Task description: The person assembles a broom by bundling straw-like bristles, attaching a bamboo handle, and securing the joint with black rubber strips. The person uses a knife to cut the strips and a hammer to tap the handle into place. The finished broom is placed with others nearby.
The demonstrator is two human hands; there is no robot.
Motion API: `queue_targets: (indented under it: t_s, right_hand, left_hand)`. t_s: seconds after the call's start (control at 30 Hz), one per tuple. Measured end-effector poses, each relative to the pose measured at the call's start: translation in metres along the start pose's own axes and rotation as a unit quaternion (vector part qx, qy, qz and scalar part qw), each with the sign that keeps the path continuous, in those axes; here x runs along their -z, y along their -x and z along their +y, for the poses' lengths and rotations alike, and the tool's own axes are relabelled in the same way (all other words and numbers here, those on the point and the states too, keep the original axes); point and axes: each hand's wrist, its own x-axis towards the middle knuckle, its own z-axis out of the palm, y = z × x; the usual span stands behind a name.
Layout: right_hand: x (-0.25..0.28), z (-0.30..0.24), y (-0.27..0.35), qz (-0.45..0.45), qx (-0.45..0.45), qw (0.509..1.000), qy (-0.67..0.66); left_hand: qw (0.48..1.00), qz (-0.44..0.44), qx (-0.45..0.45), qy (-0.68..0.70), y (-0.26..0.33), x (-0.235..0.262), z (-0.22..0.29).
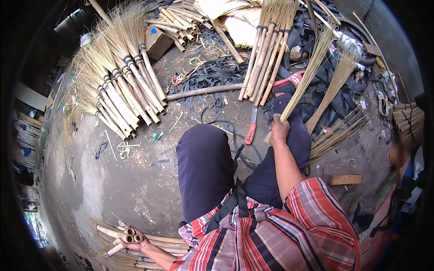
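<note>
My right hand [279, 128] is closed around the lower end of a bundle of thin, straw-coloured bristle sticks [309, 72], which fans out up and away from me. Beside it, a second bristle bundle [334, 88] leans over black strips, and looser sticks [339, 135] spread below. At lower left, my left hand [135, 244] is wrapped around bamboo tubes [110, 232]; three hollow ends face me. More bamboo handles and bristles lie under that hand, partly hidden by my arm. A red-handled knife [250, 134] lies on the floor between my legs.
Finished-looking brooms with bamboo handles [131, 92] lie in a row at far left, more [266, 58] at far centre. Cut bamboo [181, 20] is piled behind a heap of black rubber-like strips [212, 74]. A bamboo pole [205, 91] crosses the floor. A wood block [346, 179] sits at right.
</note>
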Motion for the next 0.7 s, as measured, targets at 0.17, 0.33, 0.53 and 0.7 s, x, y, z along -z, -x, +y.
queue_targets:
  t_s: [0.17, 0.33, 0.53, 0.7]
  right_hand:
    - [0.003, -0.003, 0.0, 0.0, -0.001, 1.0, -0.013]
    - [0.003, 0.001, -0.005, 0.011, 0.009, 1.0, -0.005]
    - [0.002, 0.006, -0.008, 0.007, 0.006, 1.0, -0.019]
    - [0.002, 0.008, -0.009, -0.009, -0.002, 0.998, -0.069]
  left_hand:
    - [0.988, -0.115, -0.061, 0.08, 0.001, -0.089, -0.008]
    - [0.967, -0.217, 0.026, 0.13, 0.014, -0.17, -0.048]
    - [0.932, -0.316, 0.174, 0.021, 0.029, -0.24, -0.137]
    - [0.888, -0.379, 0.232, -0.114, 0.025, -0.319, -0.237]
